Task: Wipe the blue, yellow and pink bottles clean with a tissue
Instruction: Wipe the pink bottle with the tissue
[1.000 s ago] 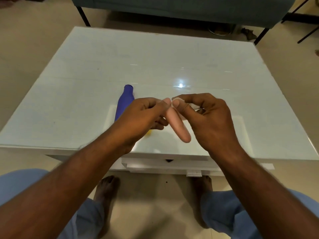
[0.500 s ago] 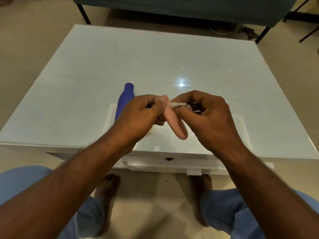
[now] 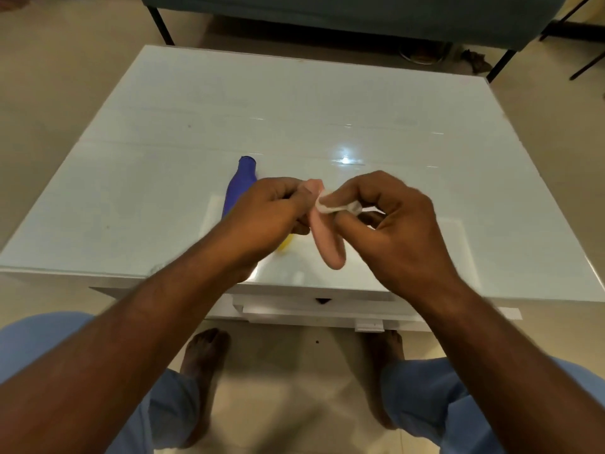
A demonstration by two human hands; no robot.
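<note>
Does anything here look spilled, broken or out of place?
Nothing looks spilled or broken. The blue bottle lies on its side on the table rather than standing, and a yellow bottle peeks out from under the left hand. The pink bottle is held while the right hand presses a tissue to it.
</note>
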